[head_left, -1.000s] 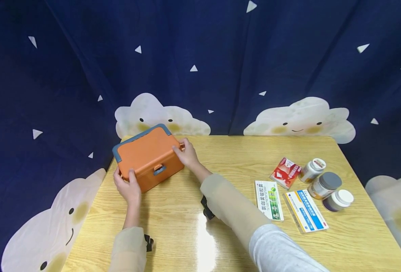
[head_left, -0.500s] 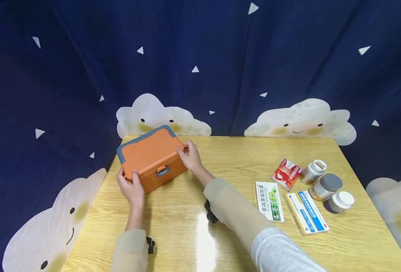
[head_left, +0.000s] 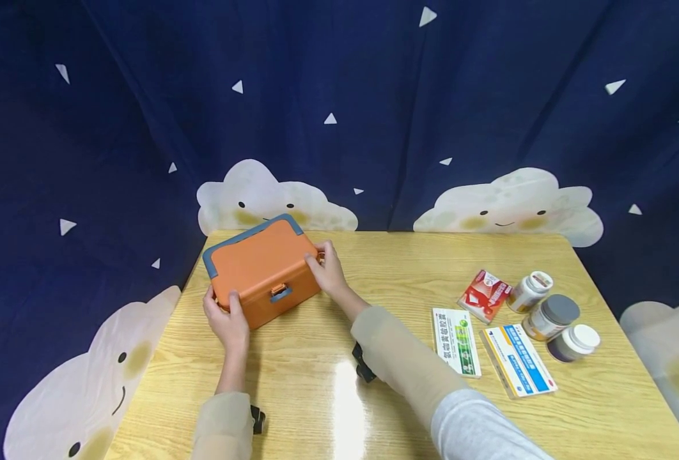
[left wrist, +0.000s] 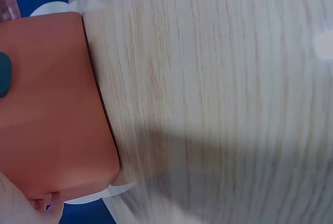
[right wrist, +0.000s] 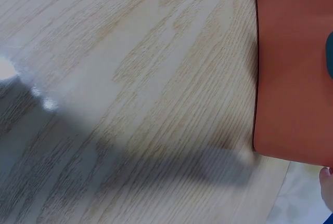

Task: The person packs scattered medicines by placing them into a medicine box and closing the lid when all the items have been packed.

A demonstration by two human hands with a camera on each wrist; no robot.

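Observation:
An orange lidded box (head_left: 261,262) with a blue-grey handle (head_left: 210,263) folded round the lid's back edge stands at the back left of the table. Its lid is down, and a small latch (head_left: 279,292) sits on the front. My left hand (head_left: 228,322) grips the near left end, thumb on the front corner. At the opposite end, my right hand (head_left: 329,275) holds the box by its side, fingers reaching behind it. Both wrist views show the box's orange front (left wrist: 57,109) low over the wood, with only parts of the hands in sight.
On the right of the wooden table (head_left: 397,275) lie a red medicine box (head_left: 485,296), a white-green one (head_left: 456,342) and a blue-white one (head_left: 520,361). Beside them are a white-capped bottle (head_left: 530,291), a grey-capped jar (head_left: 551,316) and a dark bottle (head_left: 573,342). A dark blue curtain (head_left: 374,96) hangs behind.
Both hands have shifted the orange box a little to the right and slightly nearer, keeping their hold on its ends. The medicine boxes and bottles have stayed in place.

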